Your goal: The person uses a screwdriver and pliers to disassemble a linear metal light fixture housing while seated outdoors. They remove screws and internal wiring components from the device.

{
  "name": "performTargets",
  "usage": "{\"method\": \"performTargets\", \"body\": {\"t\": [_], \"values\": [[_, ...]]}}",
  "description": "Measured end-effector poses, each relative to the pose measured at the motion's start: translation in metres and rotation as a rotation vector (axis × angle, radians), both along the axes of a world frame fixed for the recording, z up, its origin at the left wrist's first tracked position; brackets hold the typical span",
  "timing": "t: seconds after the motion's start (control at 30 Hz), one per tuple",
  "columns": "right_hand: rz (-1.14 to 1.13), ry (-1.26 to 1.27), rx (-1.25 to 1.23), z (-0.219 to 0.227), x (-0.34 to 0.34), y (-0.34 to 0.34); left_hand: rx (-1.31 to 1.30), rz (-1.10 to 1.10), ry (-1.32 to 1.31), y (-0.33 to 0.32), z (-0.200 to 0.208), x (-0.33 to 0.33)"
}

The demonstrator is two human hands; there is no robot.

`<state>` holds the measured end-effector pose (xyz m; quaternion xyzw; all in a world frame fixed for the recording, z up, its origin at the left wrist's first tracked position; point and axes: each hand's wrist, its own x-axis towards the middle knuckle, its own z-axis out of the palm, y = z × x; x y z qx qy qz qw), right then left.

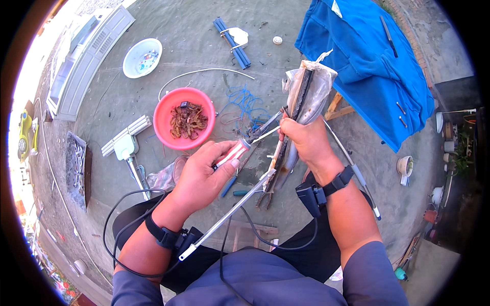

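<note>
Pink basin (157,127): one, on a grey-green ground sheet (184,23), brown crumpled pieces (195,124) inside. All places below are given from it.

Left hand (205,171): mine, on the near side, slightly right. Fingers closed, gripping a red-and-white handle (236,152), thumb along it.

Right hand (305,138): mine, well to the right. Fingers closed around a long dark-and-pale piece (293,104), upper part wrapped in cloudy plastic. This piece stands tilted, to the right of the basin. A silver rod (224,211) slants from its lower part toward my left wrist; whether the two are joined, I cannot tell.

Ground sheet, beyond: pale bowl (128,64) with small coloured bits, to the left; tied blue tubes (232,43), to the right; pale hose (204,71), just behind, curving.

Ground sheet, right: tangled blue string (244,99), near. Blue cloth (352,61), far right, draped and creased, a dark blade-like strip (388,36) on top.

Ground sheet, left: white tubes (126,134), near; metal trough (84,186) of tools, farther off.

Margins: slatted white panel (94,69), far left and beyond; potted greenery (467,135), far right, in shade.
</note>
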<state>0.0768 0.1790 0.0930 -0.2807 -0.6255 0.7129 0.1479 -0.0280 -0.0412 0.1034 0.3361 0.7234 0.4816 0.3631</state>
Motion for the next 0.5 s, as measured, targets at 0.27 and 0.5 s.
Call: {"method": "performTargets", "body": {"t": [0.27, 0.5], "values": [[0.042, -0.021, -0.006, -0.002, 0.002, 0.003, 0.025, 0.057, -0.410, -0.002, -0.005, -0.002], [0.085, 0.013, 0.004, -0.002, 0.003, 0.004, 0.039, 0.035, -0.672, -0.001, -0.011, -0.009]]}}
